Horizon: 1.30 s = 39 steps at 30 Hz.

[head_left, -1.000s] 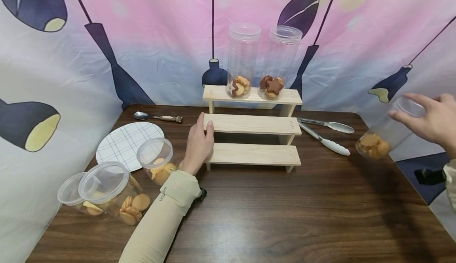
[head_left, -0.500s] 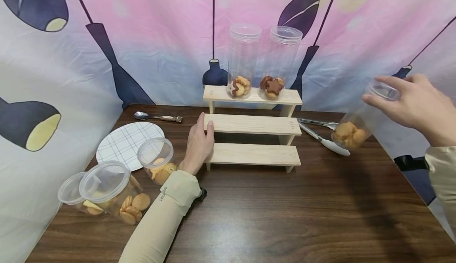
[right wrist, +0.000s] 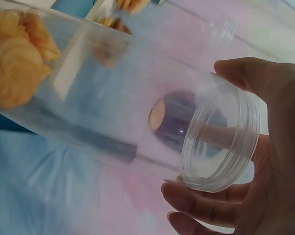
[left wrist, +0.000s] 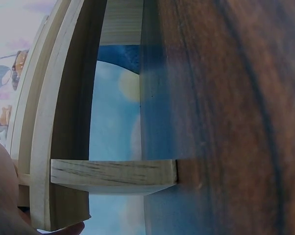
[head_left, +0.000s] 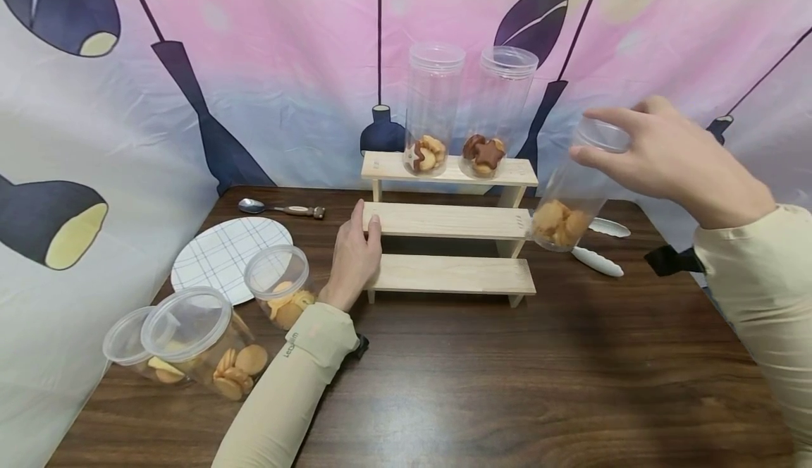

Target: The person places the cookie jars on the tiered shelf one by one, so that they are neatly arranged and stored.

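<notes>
My left hand (head_left: pixel 355 260) holds the left end of a three-tier wooden display stand (head_left: pixel 452 221), the thumb by the middle step. In the left wrist view, a fingertip (left wrist: pixel 78 228) shows beside the end of the lowest board (left wrist: pixel 45 147). My right hand (head_left: pixel 679 161) grips a tall clear jar (head_left: pixel 567 196) around its lid (right wrist: pixel 221 139). Piped-looking cookies (right wrist: pixel 15 61) lie at its bottom. The jar hangs tilted in the air by the stand's right end. Two similar jars, a left one (head_left: pixel 434 108) and a right one (head_left: pixel 504 112), stand on the top step with cookies inside.
Tongs (head_left: pixel 596 260) lie behind the held jar, partly hidden. Three lidded jars of cookies stand at the left, including a wide one (head_left: pixel 187 327). Near them lie a checked round mat (head_left: pixel 218 253) and a spoon (head_left: pixel 285 208). A patterned cloth (head_left: pixel 304 66) hangs behind the table.
My right hand has carried the jar leftward from the table's right edge to the stand's right end, slightly higher. The jar now covers part of the tongs. My left hand has stayed put.
</notes>
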Tool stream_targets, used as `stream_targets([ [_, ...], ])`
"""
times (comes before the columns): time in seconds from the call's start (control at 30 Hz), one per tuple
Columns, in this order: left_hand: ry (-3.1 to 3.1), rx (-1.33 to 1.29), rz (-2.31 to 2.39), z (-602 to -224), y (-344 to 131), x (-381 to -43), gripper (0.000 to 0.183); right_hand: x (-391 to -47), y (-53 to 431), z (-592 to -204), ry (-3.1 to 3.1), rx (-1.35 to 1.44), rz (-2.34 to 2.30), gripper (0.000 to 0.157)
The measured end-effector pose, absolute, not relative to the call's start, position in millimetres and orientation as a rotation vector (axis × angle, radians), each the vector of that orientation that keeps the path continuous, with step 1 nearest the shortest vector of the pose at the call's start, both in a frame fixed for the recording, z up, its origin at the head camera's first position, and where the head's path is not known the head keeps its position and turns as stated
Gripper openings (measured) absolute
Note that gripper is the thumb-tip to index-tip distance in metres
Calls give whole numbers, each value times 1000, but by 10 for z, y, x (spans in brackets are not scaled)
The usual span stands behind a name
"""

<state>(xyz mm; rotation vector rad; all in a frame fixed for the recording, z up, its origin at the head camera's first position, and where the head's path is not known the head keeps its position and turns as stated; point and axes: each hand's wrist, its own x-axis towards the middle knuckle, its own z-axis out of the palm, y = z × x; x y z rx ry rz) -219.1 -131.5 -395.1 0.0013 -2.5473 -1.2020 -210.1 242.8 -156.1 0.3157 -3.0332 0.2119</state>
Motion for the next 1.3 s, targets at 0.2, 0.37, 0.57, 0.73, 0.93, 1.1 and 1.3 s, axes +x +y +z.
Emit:
stream_targets([
  [0.2,-2554,20,-1200,-3954,-1313,-2196,63,-2149,2077,-1509,-3025,420,177,80],
  [0.37,-2554,30,-1209,-3952,-1297,-2188,62,-2160,1846,-1520,-2986,509,201,79],
  [0.57,-2551,27,-1209,-3943,-1288,-2181,62,-2166,1576,-1574,-2910,640,218,76],
  [0.73,-2542,7,-1209,-3940,-1301,-2169,63,-2187,1351,-1610,-2904,697,241,75],
  [0.93,-2540,0,-1204,-3947,-1312,-2171,62,-2258,1099,-1625,-2912,730,269,76],
  [1.1,-2539,3,-1209,-3937,-1313,-2177,63,-2332,932,-1658,-2871,767,326,74],
  [1.3,-2551,15,-1210,-3942,-1311,-2179,63,-2397,781,-1712,-2847,799,350,74],
])
